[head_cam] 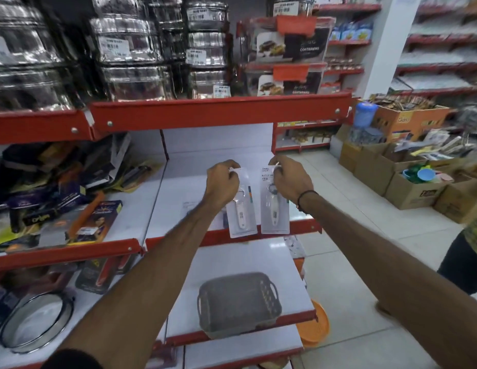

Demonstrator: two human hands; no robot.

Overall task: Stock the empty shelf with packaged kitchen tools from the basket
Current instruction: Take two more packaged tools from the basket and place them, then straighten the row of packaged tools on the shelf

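Two carded bottle openers are held up side by side above the white shelf (194, 187), which serves as the landmark and is edged by a red front rail. The left hand (222, 186) is closed in a pinch on the top of the left bottle-opener pack (242, 217); the right hand (292, 179) is closed likewise on the top of the right bottle-opener pack (274, 209), and a dark band is worn on its wrist. Both packs hang upright with their lower edges in front of the shelf's front rail, the two cards just beside each other and not clearly touching. A flat clear package (190, 209), partly hidden by the left forearm, lies on the shelf surface behind the left pack. The grey basket (238, 302) is seen on the tier below the shelf, at its front edge; its contents cannot be made out. To the left of the shelf, the neighbouring bay holds a jumble of boxed goods (59, 198). Above the shelf, stacked steel tins (130, 57) are displayed. To the right of the shelf, cardboard boxes (408, 182) stand on the tiled floor
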